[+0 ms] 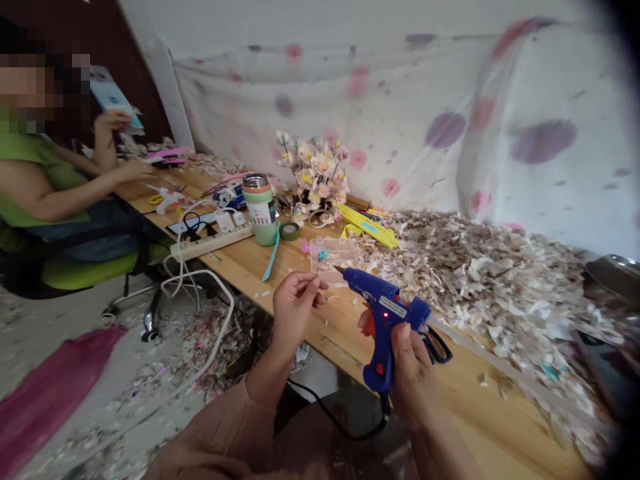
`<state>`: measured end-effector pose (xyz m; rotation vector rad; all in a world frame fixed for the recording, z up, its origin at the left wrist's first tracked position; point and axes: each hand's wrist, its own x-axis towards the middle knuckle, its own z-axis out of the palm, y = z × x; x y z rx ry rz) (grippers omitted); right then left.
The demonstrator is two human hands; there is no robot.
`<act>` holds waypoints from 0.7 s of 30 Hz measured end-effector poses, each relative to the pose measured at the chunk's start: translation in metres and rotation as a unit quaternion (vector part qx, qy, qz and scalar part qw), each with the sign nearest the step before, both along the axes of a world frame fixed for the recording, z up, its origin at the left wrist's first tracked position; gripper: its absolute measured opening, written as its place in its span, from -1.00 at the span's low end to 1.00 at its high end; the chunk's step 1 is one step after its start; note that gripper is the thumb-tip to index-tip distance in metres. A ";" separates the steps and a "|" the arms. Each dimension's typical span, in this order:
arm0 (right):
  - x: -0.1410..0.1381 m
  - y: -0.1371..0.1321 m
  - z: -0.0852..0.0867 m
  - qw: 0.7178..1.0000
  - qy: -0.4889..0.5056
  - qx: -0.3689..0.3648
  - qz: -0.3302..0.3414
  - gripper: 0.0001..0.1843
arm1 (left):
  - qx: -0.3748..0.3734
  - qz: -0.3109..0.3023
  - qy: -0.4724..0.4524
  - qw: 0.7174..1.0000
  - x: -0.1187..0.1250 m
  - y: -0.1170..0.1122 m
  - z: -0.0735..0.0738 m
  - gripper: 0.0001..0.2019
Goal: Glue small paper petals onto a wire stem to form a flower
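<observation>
In my right hand point(413, 357) is a blue hot glue gun point(384, 313), held upright by its handle, a small red light glowing on its side. Its nozzle points left, toward the fingers of my left hand point(295, 303). That hand is closed in a pinch; whatever sits between the fingertips is too small to make out. Just beyond the nozzle lies a clear divided plastic box point(345, 252) with a teal bit inside. Dark scissor handles point(439, 345) show behind my right hand.
A large heap of paper-like scraps point(465, 267) covers the table's right side. Farther back stand a green tumbler point(261, 212), artificial flowers point(323, 170), a yellow packet point(370, 227) and a power strip point(215, 237) with cables hanging off the edge. A co-worker point(45, 167) sits at left.
</observation>
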<state>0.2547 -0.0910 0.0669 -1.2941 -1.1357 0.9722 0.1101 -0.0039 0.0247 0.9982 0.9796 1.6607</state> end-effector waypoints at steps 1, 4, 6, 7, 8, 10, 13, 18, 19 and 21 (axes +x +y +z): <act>-0.001 -0.002 0.000 1.000 0.010 -0.005 -0.004 -0.38 | -0.001 -0.003 0.001 1.000 0.001 0.000 0.001 -0.77; -0.005 -0.007 -0.002 1.000 0.028 -0.010 -0.008 -0.40 | -0.004 -0.011 0.002 1.000 0.004 0.000 0.004 -0.76; -0.006 -0.008 -0.004 1.000 0.022 -0.005 -0.006 -0.43 | -0.003 -0.011 0.003 1.000 0.005 -0.002 0.005 -0.75; -0.006 -0.007 -0.005 1.000 0.015 0.002 0.001 -0.44 | -0.002 -0.012 0.003 1.000 0.005 -0.002 0.006 -0.75; -0.005 -0.007 -0.007 1.000 0.009 0.008 0.011 -0.45 | -0.001 -0.012 0.005 1.000 0.005 -0.003 0.006 -0.75; -0.004 -0.005 -0.011 0.999 -0.001 0.024 0.033 -0.47 | 0.001 -0.013 0.007 1.000 0.005 -0.005 0.007 -0.75; -0.001 -0.003 -0.015 0.998 0.006 0.036 0.057 -0.48 | 0.001 -0.018 0.008 1.000 0.004 -0.007 0.006 -0.76; -0.003 -0.002 -0.016 0.996 0.047 0.001 0.076 -0.49 | 0.000 -0.020 0.015 1.000 0.004 -0.007 0.005 -0.77; -0.004 -0.002 -0.016 0.996 0.050 -0.003 0.080 -0.49 | -0.001 -0.020 0.016 1.000 0.005 -0.007 0.005 -0.77; -0.005 -0.002 -0.016 0.996 0.051 -0.004 0.080 -0.49 | -0.001 -0.019 0.015 1.000 0.005 -0.008 0.006 -0.76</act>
